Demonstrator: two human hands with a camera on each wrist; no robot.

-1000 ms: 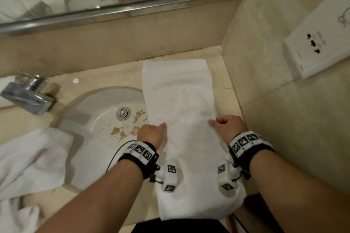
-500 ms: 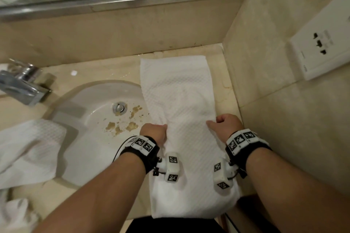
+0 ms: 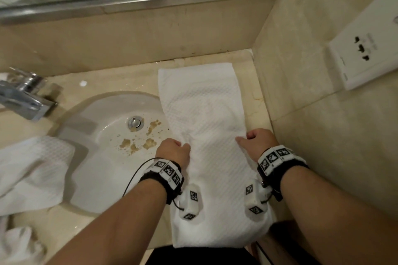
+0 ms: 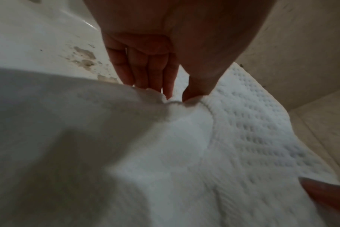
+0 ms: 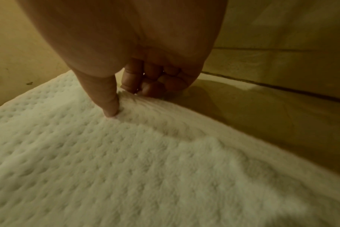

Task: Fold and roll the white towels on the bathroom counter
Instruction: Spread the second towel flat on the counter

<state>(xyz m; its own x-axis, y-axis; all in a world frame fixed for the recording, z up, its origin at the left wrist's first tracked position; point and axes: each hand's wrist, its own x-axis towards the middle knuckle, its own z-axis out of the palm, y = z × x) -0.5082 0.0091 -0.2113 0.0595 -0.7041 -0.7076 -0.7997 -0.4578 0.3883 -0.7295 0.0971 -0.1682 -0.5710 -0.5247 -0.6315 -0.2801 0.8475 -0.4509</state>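
A white waffle-weave towel [image 3: 206, 118] lies folded into a long strip on the beige counter, running from the back wall to the front edge. My left hand [image 3: 175, 149] pinches its left edge about halfway along, thumb on top and fingers [image 4: 144, 72] under the hem. My right hand [image 3: 257, 141] pinches the right edge opposite it, thumb [image 5: 109, 101] pressed into the towel [image 5: 126, 161] and the other fingers curled at the edge. The towel [image 4: 233, 145] bunches slightly at the left pinch.
A white sink basin [image 3: 112, 135] with brown debris near its drain [image 3: 135, 122] lies left of the towel. A chrome tap [image 3: 23, 97] stands at far left. Another crumpled white towel [image 3: 32, 170] drapes over the basin's left side. A tiled wall with a socket plate [image 3: 366, 58] closes the right.
Both hands keep their pinch on the towel's two edges and have shifted slightly toward me. The towel's near end has slid closer to the counter's front edge.
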